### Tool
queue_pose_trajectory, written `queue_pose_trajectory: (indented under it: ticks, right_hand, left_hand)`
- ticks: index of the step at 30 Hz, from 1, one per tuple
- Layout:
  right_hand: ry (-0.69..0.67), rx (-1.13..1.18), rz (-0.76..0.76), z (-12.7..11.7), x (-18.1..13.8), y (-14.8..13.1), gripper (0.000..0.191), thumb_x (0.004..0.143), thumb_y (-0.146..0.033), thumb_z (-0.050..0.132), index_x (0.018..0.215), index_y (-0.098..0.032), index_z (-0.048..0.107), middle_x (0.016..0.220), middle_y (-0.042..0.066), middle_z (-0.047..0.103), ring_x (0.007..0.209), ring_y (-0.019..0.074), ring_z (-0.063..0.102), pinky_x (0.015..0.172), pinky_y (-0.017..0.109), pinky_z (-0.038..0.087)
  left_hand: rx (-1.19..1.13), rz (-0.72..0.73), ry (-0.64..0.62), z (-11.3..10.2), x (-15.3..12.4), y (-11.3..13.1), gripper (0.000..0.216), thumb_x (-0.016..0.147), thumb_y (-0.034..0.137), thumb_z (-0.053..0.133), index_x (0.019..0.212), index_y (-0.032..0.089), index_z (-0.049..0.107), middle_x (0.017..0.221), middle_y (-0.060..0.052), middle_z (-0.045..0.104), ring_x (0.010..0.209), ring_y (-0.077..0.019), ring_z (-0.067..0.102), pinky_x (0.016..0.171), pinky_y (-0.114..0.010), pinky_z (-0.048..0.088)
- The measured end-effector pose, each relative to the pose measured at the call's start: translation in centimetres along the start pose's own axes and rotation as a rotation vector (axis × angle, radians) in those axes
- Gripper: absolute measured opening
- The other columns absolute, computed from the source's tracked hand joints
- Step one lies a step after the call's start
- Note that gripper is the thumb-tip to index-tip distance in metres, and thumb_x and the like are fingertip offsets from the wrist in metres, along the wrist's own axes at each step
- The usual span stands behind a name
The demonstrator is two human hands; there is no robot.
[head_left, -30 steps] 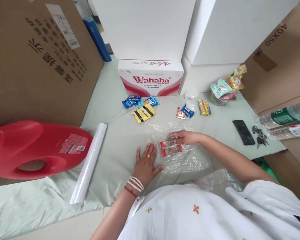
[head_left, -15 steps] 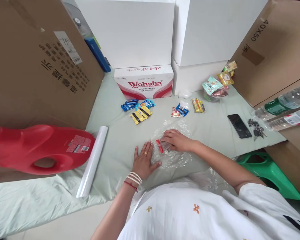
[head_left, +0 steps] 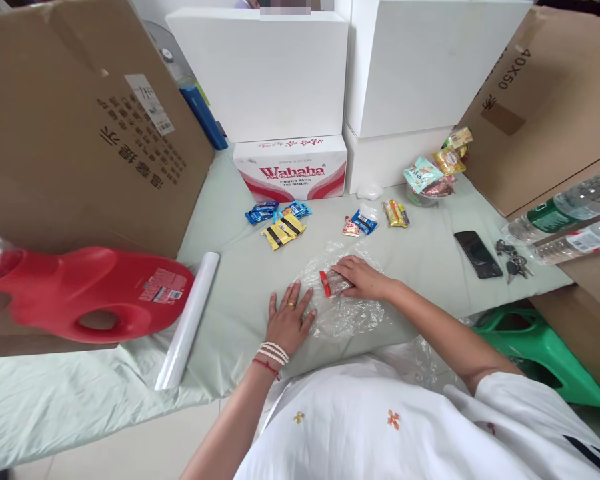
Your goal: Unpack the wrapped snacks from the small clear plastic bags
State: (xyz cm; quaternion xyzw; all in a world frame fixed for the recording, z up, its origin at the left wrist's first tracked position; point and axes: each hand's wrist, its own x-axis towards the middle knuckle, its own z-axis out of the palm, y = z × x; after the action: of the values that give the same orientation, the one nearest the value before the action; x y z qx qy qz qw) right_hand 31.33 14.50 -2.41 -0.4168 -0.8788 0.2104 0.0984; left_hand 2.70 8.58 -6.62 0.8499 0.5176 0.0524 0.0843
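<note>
A tabletop (head_left: 243, 283) covered in pale green cloth, with white boxes (head_left: 270, 80) and a printed carton (head_left: 290, 175) along its far edge. Near the middle of the front edge lies a crumpled sheet of clear plastic film (head_left: 360, 321), and on it a red-ended packet (head_left: 336, 285). The right hand (head_left: 364, 279) lies over the right part of this packet, fingers bent on its top; whether it grasps or merely presses cannot be told. The left hand (head_left: 287, 327) is spread flat and palm down beside the film, grasping nothing. Farther back, in front of the carton, are blue packets (head_left: 263, 213) and yellow packets (head_left: 283, 232); to their right, a small red-and-white packet (head_left: 351, 227). Toward the right edge lie a phone (head_left: 479, 254) and, just beside it, keys (head_left: 516, 263). Toward the left, a white roll (head_left: 187, 323) lies alongside a red jug (head_left: 125, 287). A snack-filled bowl (head_left: 420, 198) occupies the far right corner.
</note>
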Motion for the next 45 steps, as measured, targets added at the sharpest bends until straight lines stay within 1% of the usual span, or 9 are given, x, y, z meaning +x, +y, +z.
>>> queue_pose_trajectory:
  ticks: [8, 13, 18, 20, 26, 31, 39, 43, 45]
  right_hand:
    - [0.014, -0.056, 0.101, 1.2, 0.4, -1.1, 0.079, 0.086, -0.044, 0.079, 0.153, -0.017, 0.047, 0.147, 0.020, 0.053, 0.140, 0.0369, 0.042, 0.119, 0.060, 0.029]
    - [0.197, 0.103, -0.010, -0.1, -6.0, -1.8, 0.069, 0.095, -0.051, 0.067, 0.153, -0.020, 0.045, 0.152, 0.020, 0.047, 0.142, 0.0323, 0.041, 0.118, 0.054, 0.037]
    - [0.183, 0.149, -0.015, 2.0, -12.8, -2.3, 0.046, 0.098, -0.041, 0.066, 0.138, -0.022, 0.057, 0.139, 0.017, 0.057, 0.133, 0.0298, 0.050, 0.110, 0.051, 0.047]
    - [0.227, 0.145, 0.015, 3.2, -13.5, -2.1, 0.022, 0.103, -0.030, 0.056, 0.121, -0.022, 0.066, 0.130, 0.015, 0.063, 0.127, 0.0278, 0.055, 0.105, 0.049, 0.050]
    - [0.269, 0.287, 0.025, 0.5, -10.2, -1.0, 0.020, 0.106, -0.027, 0.046, 0.105, -0.022, 0.065, 0.108, 0.010, 0.071, 0.102, 0.0215, 0.063, 0.092, 0.038, 0.052]
    - [0.172, 0.351, 0.211, -3.7, -4.7, 1.3, 0.023, 0.104, -0.031, 0.046, 0.101, -0.019, 0.066, 0.086, 0.003, 0.069, 0.079, 0.0162, 0.062, 0.077, 0.027, 0.046]
    - [-0.082, 0.112, 0.528, -2.7, -0.4, 4.3, 0.023, 0.098, -0.028, 0.053, 0.084, -0.017, 0.067, 0.077, 0.002, 0.065, 0.069, 0.0140, 0.051, 0.063, 0.024, 0.031]
    - [-0.115, 0.052, 0.555, -2.2, -0.5, 4.1, 0.025, 0.100, -0.032, 0.051, 0.089, -0.018, 0.067, 0.080, 0.003, 0.067, 0.071, 0.0144, 0.052, 0.062, 0.024, 0.029]
    - [-0.137, 0.019, 0.563, -2.2, -0.4, 3.8, 0.026, 0.101, -0.033, 0.050, 0.091, -0.018, 0.068, 0.083, 0.004, 0.069, 0.072, 0.0146, 0.053, 0.062, 0.025, 0.029]
  left_hand:
    - [-0.065, -0.093, 0.116, 1.2, 0.6, -1.1, 0.059, 0.106, 0.044, 0.030, 0.159, 0.021, 0.040, 0.168, -0.019, 0.033, 0.155, -0.0332, 0.034, 0.121, -0.062, 0.031]
    - [-0.087, -0.145, 0.328, -0.3, -0.2, -1.8, 0.057, 0.102, 0.040, 0.042, 0.156, 0.018, 0.042, 0.166, -0.019, 0.037, 0.157, -0.0337, 0.029, 0.123, -0.058, 0.031]
    - [-0.189, 0.412, 0.117, -1.1, -2.1, -2.3, 0.052, 0.096, 0.042, 0.057, 0.146, 0.027, 0.054, 0.155, -0.011, 0.055, 0.154, -0.0323, 0.036, 0.128, -0.059, 0.019]
    - [-0.261, 0.469, 0.034, -0.6, -2.0, -2.8, 0.040, 0.096, 0.040, 0.057, 0.133, 0.026, 0.065, 0.148, -0.011, 0.062, 0.150, -0.0324, 0.041, 0.126, -0.059, 0.024]
    - [-0.575, 0.186, -0.004, -2.1, 0.9, -4.3, 0.031, 0.102, 0.037, 0.043, 0.107, 0.024, 0.071, 0.110, -0.008, 0.078, 0.108, -0.0231, 0.071, 0.103, -0.041, 0.050]
    - [-0.640, -0.136, -0.045, -4.0, 4.5, -4.1, 0.043, 0.097, 0.055, 0.043, 0.086, 0.021, 0.067, 0.070, 0.000, 0.068, 0.067, -0.0170, 0.062, 0.067, -0.027, 0.047]
    - [-0.381, -0.494, 0.182, -3.0, 6.8, -3.9, 0.025, 0.086, 0.038, 0.054, 0.095, 0.020, 0.069, 0.075, -0.004, 0.063, 0.073, -0.0238, 0.059, 0.066, -0.032, 0.040]
    - [-0.142, -0.371, 0.650, -4.1, 5.2, -2.0, 0.027, 0.090, 0.025, 0.051, 0.103, 0.017, 0.072, 0.098, -0.014, 0.069, 0.096, -0.0294, 0.061, 0.087, -0.042, 0.044]
    - [-0.096, -0.097, 0.650, -4.3, 4.7, 0.2, 0.029, 0.092, 0.020, 0.050, 0.108, 0.020, 0.074, 0.105, -0.013, 0.072, 0.102, -0.0287, 0.062, 0.093, -0.043, 0.042]
